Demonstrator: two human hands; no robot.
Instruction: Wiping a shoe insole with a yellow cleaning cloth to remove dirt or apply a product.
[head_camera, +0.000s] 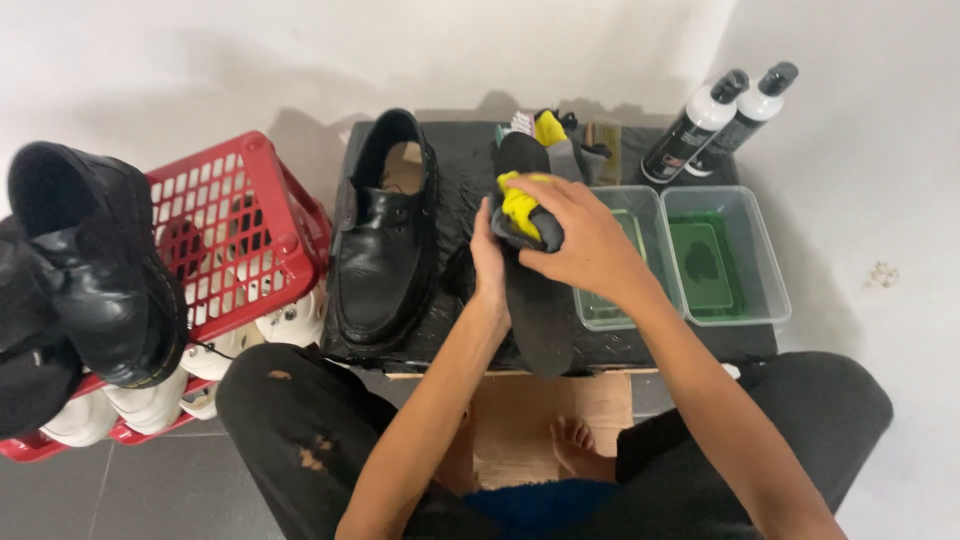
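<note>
Left hand (489, 262) is gripping the black insole (540, 310) from underneath, propping it so the right hand (580, 240), closed around a yellow-grey cloth (522, 212), is pressing against it. Insole's sitting just right of the black shoe (385, 235), with 2 plastic tubs (745, 215) further right.

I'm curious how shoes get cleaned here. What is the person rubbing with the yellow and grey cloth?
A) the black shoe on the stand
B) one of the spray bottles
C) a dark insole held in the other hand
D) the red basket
C: the right hand presses the cloth on the dark insole, steadied by the left hand; the black shoe sits untouched beside it.
</note>
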